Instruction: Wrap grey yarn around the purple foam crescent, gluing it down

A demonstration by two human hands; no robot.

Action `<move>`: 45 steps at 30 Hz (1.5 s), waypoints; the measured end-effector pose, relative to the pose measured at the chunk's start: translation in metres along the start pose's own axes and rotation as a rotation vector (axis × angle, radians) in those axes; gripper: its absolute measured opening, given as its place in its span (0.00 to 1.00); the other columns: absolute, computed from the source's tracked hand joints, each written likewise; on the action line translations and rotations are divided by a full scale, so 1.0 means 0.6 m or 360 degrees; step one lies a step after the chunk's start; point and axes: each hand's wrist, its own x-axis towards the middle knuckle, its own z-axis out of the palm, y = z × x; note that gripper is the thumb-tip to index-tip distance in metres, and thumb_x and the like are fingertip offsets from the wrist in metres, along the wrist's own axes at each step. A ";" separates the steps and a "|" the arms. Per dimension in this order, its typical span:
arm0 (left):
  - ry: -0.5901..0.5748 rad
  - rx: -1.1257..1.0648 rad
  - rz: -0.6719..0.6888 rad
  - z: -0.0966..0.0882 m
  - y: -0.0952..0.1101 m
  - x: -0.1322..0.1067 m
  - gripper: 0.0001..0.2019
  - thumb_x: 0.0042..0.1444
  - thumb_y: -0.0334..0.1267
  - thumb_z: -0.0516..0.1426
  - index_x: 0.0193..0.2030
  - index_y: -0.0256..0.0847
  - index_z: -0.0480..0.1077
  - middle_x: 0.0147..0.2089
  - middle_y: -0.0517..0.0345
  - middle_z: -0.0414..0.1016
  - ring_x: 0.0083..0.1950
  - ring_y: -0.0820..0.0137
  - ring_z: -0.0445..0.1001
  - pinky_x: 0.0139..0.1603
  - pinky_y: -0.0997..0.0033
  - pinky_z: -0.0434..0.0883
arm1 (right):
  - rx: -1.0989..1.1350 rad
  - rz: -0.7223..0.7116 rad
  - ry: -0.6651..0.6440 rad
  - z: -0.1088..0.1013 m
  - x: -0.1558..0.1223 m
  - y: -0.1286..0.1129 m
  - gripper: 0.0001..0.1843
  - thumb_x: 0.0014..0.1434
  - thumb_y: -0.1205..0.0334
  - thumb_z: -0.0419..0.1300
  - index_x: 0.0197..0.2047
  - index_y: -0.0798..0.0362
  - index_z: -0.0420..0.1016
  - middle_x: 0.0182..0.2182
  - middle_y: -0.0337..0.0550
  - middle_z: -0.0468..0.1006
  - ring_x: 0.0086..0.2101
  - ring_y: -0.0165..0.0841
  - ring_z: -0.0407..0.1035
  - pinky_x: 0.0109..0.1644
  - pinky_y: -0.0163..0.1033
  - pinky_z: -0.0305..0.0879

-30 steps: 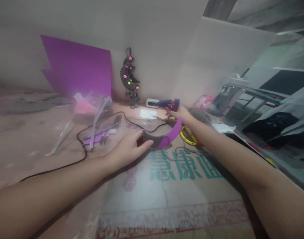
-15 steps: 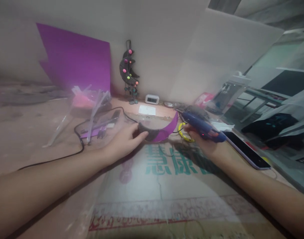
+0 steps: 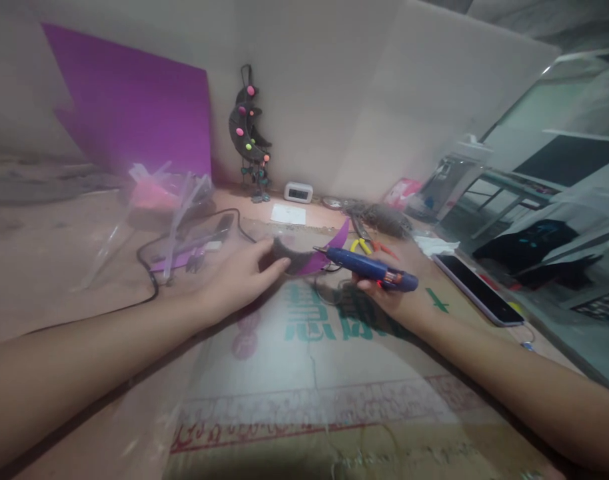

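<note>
My left hand grips the left end of a crescent, dark grey on its left part and bare purple toward its pointed right tip. In my right hand is a blue hot glue gun, its small red light lit. The gun's metal nozzle points left and sits at the place where the grey covering meets the purple. Whether it touches the surface I cannot tell. Behind the gun lie pliers with yellow and red handles.
A decorated grey moon hanging leans against the wall beside purple sheets. A small white clock stands at the back. Plastic bags with glue sticks lie left, a phone right. Printed cardboard covers the table's middle.
My right hand has brought the glue gun left and down, so its nozzle moved from beyond the crescent's tip to the edge of the grey part. My left hand keeps its hold.
</note>
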 end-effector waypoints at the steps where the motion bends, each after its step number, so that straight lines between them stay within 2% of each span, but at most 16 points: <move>1: -0.0002 0.0012 0.0004 0.000 0.000 0.000 0.14 0.62 0.45 0.51 0.47 0.40 0.71 0.45 0.53 0.78 0.45 0.62 0.74 0.46 0.62 0.68 | 0.0016 -0.0017 -0.0011 0.000 0.001 0.001 0.10 0.57 0.52 0.61 0.33 0.49 0.71 0.28 0.40 0.74 0.30 0.35 0.70 0.35 0.43 0.67; 5: 0.0012 0.0068 0.0004 0.000 0.002 -0.001 0.14 0.62 0.45 0.50 0.45 0.39 0.71 0.43 0.53 0.77 0.42 0.63 0.73 0.43 0.63 0.67 | 0.0007 0.0020 -0.0042 -0.001 0.002 0.006 0.09 0.57 0.53 0.61 0.32 0.49 0.70 0.27 0.39 0.72 0.28 0.34 0.67 0.33 0.41 0.65; 12: 0.0021 0.0100 0.0003 -0.001 0.004 -0.002 0.13 0.62 0.45 0.50 0.39 0.39 0.70 0.38 0.55 0.76 0.38 0.65 0.72 0.39 0.65 0.66 | -0.0143 0.0057 -0.0016 0.001 0.004 0.008 0.10 0.58 0.52 0.60 0.31 0.49 0.68 0.26 0.39 0.71 0.29 0.36 0.68 0.37 0.44 0.65; 16: 0.0020 0.0064 0.0016 -0.002 0.004 -0.001 0.14 0.62 0.45 0.49 0.43 0.40 0.71 0.41 0.54 0.77 0.42 0.63 0.73 0.43 0.63 0.68 | -0.0248 0.0059 0.0005 0.001 0.006 0.006 0.12 0.58 0.51 0.59 0.30 0.49 0.65 0.25 0.39 0.71 0.30 0.36 0.68 0.36 0.43 0.64; 22: 0.0004 0.0069 -0.0035 -0.003 0.006 -0.001 0.15 0.62 0.46 0.49 0.46 0.39 0.71 0.43 0.52 0.77 0.43 0.62 0.73 0.45 0.61 0.68 | -0.0296 0.0054 -0.0023 0.001 0.007 0.005 0.13 0.58 0.52 0.58 0.27 0.48 0.63 0.22 0.37 0.68 0.29 0.36 0.67 0.41 0.46 0.65; 29: 0.0000 0.0038 0.0013 -0.002 0.003 -0.001 0.15 0.62 0.45 0.49 0.45 0.39 0.71 0.44 0.52 0.77 0.44 0.62 0.74 0.45 0.61 0.69 | -0.0262 0.0064 0.0022 0.002 0.004 0.010 0.10 0.57 0.52 0.59 0.29 0.46 0.65 0.24 0.39 0.70 0.30 0.38 0.68 0.35 0.45 0.67; 37: -0.0022 -0.0008 0.0000 -0.002 0.004 -0.001 0.16 0.62 0.45 0.50 0.49 0.39 0.71 0.48 0.51 0.77 0.48 0.60 0.74 0.50 0.60 0.68 | -0.0249 0.0059 0.0007 0.001 0.005 0.008 0.13 0.57 0.51 0.60 0.29 0.47 0.63 0.23 0.38 0.69 0.28 0.38 0.68 0.33 0.44 0.66; 45: -0.0006 -0.0018 0.0026 -0.002 0.005 0.000 0.15 0.62 0.45 0.50 0.49 0.40 0.71 0.49 0.52 0.77 0.49 0.61 0.74 0.50 0.60 0.69 | -0.0290 0.0049 0.0044 0.003 0.004 0.011 0.11 0.58 0.51 0.59 0.29 0.47 0.64 0.25 0.39 0.71 0.28 0.38 0.68 0.33 0.44 0.66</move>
